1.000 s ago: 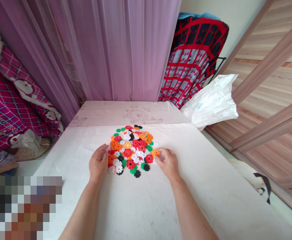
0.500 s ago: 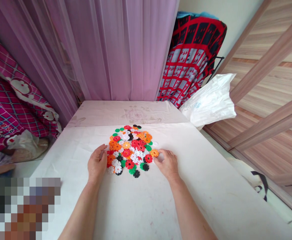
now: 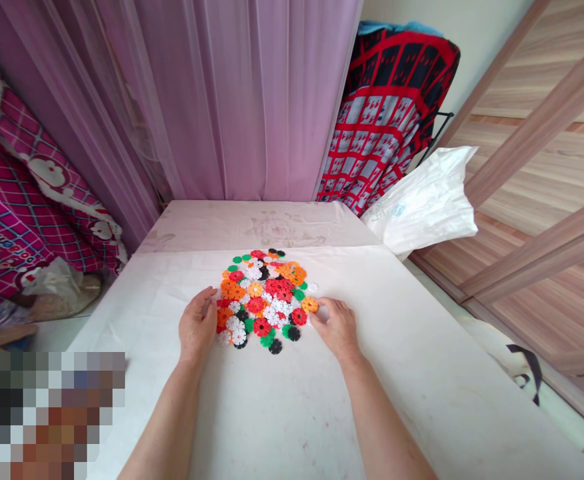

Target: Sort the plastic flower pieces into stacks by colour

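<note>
Head view, the only one: we record a loose pile of slotted, flower-shaped discs (image 3: 257, 305) in red, orange, white, green and black on the cloth-covered worktop (image 3: 282, 413), lying between our two hands. The left grip (image 3: 197, 328) is loosely curled at the pile's left edge, part-way open; we see no disc in it, though its palm side is hidden. The right grip (image 3: 338, 328) is bent to a small gap between thumb and forefinger, at the right edge of an orange disc (image 3: 310, 305); the fingertips appear to touch its rim, but we cannot tell whether they pinch it. This disc lies at the pile's right margin, just left of the right grip, near a red disc (image 3: 299, 317), with a white disc (image 3: 313, 287) beyond it. Handling, as we judge it: thin plastic, light, fairly stiff, a little slippery, unlikely to break. We would take hold by the rim at opposite sides, or by an edge with the pads on both faces; the notches should help. Flat, overlapping pieces may slide together, so the outer ones look easier to isolate.
</note>
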The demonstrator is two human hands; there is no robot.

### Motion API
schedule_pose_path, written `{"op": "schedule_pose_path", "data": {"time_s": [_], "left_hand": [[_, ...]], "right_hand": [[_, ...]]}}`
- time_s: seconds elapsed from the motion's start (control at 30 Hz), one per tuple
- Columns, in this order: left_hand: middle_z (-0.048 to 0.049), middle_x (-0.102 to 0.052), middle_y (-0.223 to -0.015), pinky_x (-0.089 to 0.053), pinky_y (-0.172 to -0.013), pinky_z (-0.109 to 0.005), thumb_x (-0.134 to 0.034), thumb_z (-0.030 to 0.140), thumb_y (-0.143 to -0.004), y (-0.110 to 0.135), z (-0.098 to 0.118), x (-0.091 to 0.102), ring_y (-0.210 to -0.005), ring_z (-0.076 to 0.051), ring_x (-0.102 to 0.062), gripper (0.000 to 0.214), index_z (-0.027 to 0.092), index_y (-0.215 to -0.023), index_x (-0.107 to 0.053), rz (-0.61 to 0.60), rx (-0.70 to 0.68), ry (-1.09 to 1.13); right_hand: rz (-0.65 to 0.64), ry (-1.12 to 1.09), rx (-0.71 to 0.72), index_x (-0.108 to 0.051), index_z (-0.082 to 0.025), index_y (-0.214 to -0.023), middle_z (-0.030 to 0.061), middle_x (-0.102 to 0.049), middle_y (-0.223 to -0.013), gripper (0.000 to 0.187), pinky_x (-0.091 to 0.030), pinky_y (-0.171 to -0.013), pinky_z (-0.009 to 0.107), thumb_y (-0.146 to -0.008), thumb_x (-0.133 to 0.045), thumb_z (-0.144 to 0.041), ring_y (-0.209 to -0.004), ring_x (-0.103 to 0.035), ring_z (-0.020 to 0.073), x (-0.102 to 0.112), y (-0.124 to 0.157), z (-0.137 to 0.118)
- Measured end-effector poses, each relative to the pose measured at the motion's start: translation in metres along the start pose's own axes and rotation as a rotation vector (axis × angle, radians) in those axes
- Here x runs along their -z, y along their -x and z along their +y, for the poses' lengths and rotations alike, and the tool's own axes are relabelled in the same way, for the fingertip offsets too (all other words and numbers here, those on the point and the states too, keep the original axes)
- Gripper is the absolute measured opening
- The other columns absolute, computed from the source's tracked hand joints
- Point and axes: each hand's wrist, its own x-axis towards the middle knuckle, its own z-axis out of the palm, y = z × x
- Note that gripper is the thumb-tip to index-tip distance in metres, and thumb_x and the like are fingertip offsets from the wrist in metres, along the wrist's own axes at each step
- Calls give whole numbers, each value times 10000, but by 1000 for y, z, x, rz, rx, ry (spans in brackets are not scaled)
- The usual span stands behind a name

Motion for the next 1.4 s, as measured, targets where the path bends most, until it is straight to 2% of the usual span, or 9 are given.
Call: {"op": "schedule_pose_path", "data": {"time_s": [0.1, 0.2, 0.33, 0.43, 0.5, 0.63, 0.83, 1.23, 1.4], "left_hand": [[-44, -713, -1214, -508, -1008, -391, -488, 287, -852, 0, -1, 0, -1116, -225, -663, 296, 250, -1049, -706, 3, -9, -6], [-39, -712, -1219, -497, -1024, -395, -489, 285, -853, 0, -2, 0, -1131, -227, -657, 298, 255, -1052, -708, 1, -14, -10], [-42, -711, -1219, -506, -1013, -384, -488, 275, -848, 0, -2, -1, -1129, -223, -658, 306, 250, -1060, -707, 0, -12, -9], [-46, -711, -1218, -506, -1013, -380, -480, 271, -848, 0, -4, -2, -1120, -217, -662, 315, 241, -1067, -704, 5, -7, 2], [-48, -711, -1220, -504, -1016, -384, -478, 276, -849, 0, -5, -3, -1117, -216, -662, 320, 238, -1075, -701, 5, -8, 11], [-58, -705, -1232, -503, -1015, -392, -478, 286, -847, 0, -8, -4, -1125, -220, -657, 330, 231, -1090, -695, 5, -24, 20], [-61, -707, -1233, -482, -1042, -388, -476, 279, -838, 1, -6, -4, -1149, -219, -646, 336, 222, -1084, -698, 18, -49, 22], [-59, -708, -1228, -489, -1037, -395, -481, 270, -840, 0, -6, -3, -1142, -222, -651, 322, 229, -1070, -701, 19, -57, 18], [-62, -702, -1240, -484, -1042, -397, -477, 267, -840, 0, -10, -5, -1153, -221, -645, 339, 228, -1099, -692, 7, -68, 23]], "right_hand": [[30, -17, 15, -665, -228, -911, 37, -739, -934, 109, -381, -790, 344, -821, -633, -281, -894, -619, 231, 4, -3, -9], [4, -85, 94, -674, -242, -907, 27, -737, -985, 81, -385, -817, 339, -841, -627, -234, -926, -612, 214, 2, -10, -36], [-170, -157, 225, -675, -254, -1001, 19, -735, -1054, 179, -397, -865, 345, -822, -681, -246, -990, -594, 220, -14, -21, -88], [-272, -70, 171, -670, -238, -995, 43, -731, -1010, 217, -409, -849, 365, -811, -719, -343, -979, -583, 246, -27, -26, -117], [-315, -20, 143, -667, -231, -992, 53, -725, -982, 237, -413, -840, 369, -812, -721, -375, -976, -579, 255, -33, -29, -125], [-342, -20, 117, -669, -232, -1006, 52, -723, -963, 230, -412, -857, 373, -808, -712, -340, -988, -584, 260, -36, -30, -125], [-321, -120, 24, -659, -226, -1040, 50, -707, -1066, 282, -406, -902, 359, -760, -686, -229, -1039, -590, 243, -32, -26, -113], [-410, 26, -35, -635, -234, -1179, 79, -702, -1131, 390, -378, -935, 407, -800, -673, -318, -1087, -571, 277, -28, -33, -122], [-412, 81, 53, -618, -204, -1208, 102, -700, -1112, 433, -378, -922, 400, -805, -670, -352, -1060, -575, 275, -27, -36, -122]]}}
